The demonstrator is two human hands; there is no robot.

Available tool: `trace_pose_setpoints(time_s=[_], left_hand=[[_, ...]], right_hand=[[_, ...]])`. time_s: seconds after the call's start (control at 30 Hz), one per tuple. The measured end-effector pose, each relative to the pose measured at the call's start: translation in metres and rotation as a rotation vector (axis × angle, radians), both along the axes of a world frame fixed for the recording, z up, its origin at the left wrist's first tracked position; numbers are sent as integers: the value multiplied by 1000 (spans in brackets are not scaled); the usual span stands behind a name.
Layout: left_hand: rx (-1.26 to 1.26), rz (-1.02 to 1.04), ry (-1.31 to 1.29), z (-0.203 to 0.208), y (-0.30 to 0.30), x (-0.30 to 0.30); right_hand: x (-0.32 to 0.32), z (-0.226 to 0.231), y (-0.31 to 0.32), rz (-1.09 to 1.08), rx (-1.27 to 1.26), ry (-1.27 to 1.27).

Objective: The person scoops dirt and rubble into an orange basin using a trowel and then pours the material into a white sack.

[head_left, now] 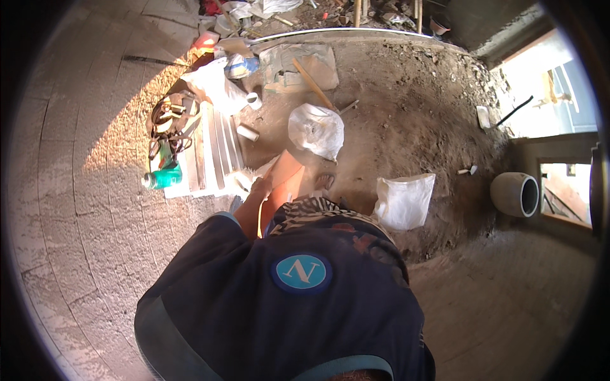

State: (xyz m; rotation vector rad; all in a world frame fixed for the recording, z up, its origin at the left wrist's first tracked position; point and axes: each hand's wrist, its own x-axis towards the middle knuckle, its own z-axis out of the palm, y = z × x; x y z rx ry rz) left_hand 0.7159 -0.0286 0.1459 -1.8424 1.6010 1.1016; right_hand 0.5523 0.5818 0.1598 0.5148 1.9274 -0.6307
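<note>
My left hand [260,189] reaches out from the dark sleeve at left of my body. Its fingers look closed on the edge of a flat orange-brown piece [287,174], which stands tilted in front of me; whether it is a board or a tile I cannot tell. Something pale and blurred sits just left of that hand. My right hand is hidden by my body. A foot [325,181] shows on the dirt beside the orange-brown piece. Ahead of it lies a round white sack [316,131].
Pale boards [213,149] lean at left, beside a green bottle [165,178] and a tangle of straps [170,120]. A white bag [406,200] stands at right, a rounded pot [515,194] farther off. A wooden stick [311,82] crosses a flattened sack [279,66].
</note>
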Motion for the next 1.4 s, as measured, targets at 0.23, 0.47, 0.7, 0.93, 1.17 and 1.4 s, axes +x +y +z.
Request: trace_pose_setpoints(time_s=[0.23, 0.47, 0.7, 0.93, 1.17, 1.4], left_hand=[[-38, 111, -13, 3, 24, 22], [-220, 106, -69, -52, 58, 80], [-87, 216, -31, -1, 82, 90], [-157, 98, -77, -44, 84, 135], [-197, -160, -107, -90, 18, 131], [-139, -214, -5, -81, -37, 11]], right_hand=[[-21, -2, 11, 90, 1, 10], [-41, -13, 27, 210, -13, 25], [-50, -63, 84, 105, 14, 48], [-17, -28, 74, -232, 18, 57], [-3, 22, 17, -427, 105, 7], [37, 6, 12, -374, -100, 83]])
